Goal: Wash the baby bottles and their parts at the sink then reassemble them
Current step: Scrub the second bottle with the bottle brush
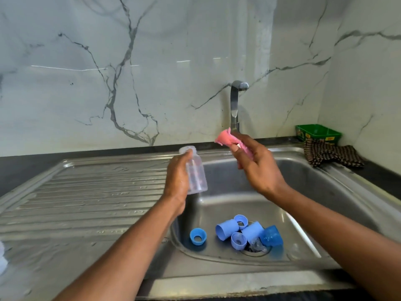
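Note:
My left hand [176,179] grips a clear, uncapped baby bottle [196,177] upright over the left edge of the steel sink basin [314,192]. My right hand [256,165] is closed around a pink sponge [225,137], held above the basin just right of the bottle's mouth and in front of the tap [235,105]. No water runs. On the basin floor lie several blue bottle parts: a screw ring [198,236], a cap [226,229], a second cap [252,231], a translucent darker blue cap [271,235]. A clear teat [257,246] rests on the drain.
The ribbed, wet draining board [86,196] stretches to the left. A checked cloth [332,154] and a green box [318,132] sit on the dark counter at the back right. A marble wall rises behind the sink.

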